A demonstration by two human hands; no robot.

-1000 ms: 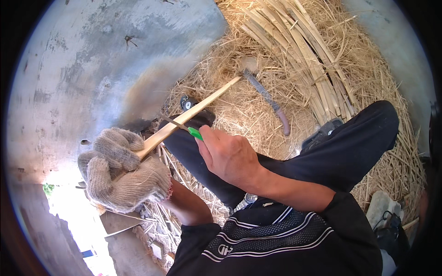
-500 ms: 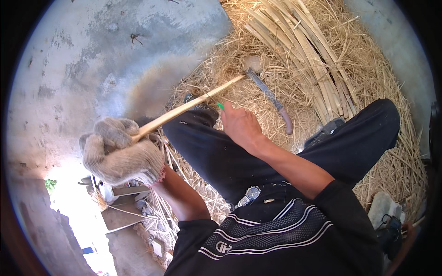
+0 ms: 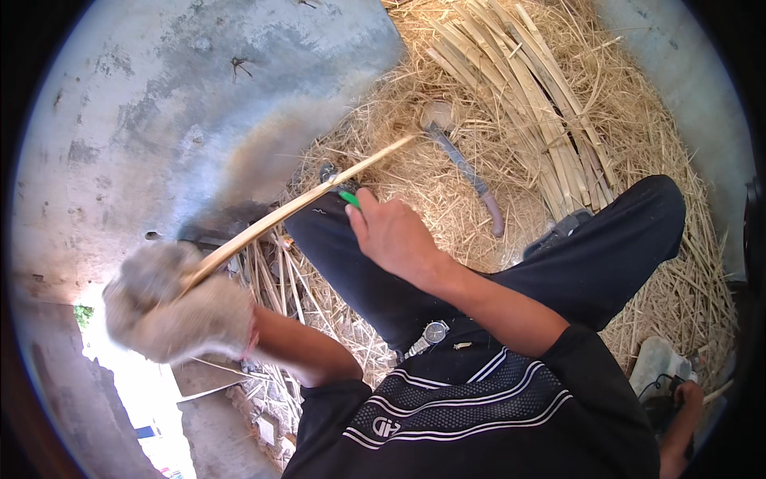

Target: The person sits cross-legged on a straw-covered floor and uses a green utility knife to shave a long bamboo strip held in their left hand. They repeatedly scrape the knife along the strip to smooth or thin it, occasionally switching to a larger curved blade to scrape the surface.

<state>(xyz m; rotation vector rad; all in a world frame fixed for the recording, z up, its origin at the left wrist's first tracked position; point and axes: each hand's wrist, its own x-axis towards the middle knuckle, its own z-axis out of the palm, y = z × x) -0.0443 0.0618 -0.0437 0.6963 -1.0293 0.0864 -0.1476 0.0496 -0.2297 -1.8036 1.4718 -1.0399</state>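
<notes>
My left hand (image 3: 179, 303), in a grey knit glove and slightly blurred, is closed round the near end of a long pale strip (image 3: 275, 215), which looks like split bamboo or wood. From there the strip slants up and right, its far end reaching the shavings near a large knife. My bare right hand (image 3: 396, 239) grips a small tool with a green handle (image 3: 349, 199), held against the strip around its middle. The tool's working end is too small to make out. The large knife (image 3: 463, 164), with a dark blade and brown curved handle, lies on the shavings beyond my right hand.
Several long pale strips (image 3: 542, 120) lie bundled at the far right. Dry shavings (image 3: 670, 247) cover the floor around my crossed legs. A grey wall (image 3: 183, 96) stands at the left. Someone else's hand (image 3: 688, 393) shows at the lower right, beside a grey object (image 3: 656, 363).
My left hand has moved left and down, drawing the strip with it. My right hand with the green-handled tool has shifted left and slightly down. The other person's arm shows more clearly.
</notes>
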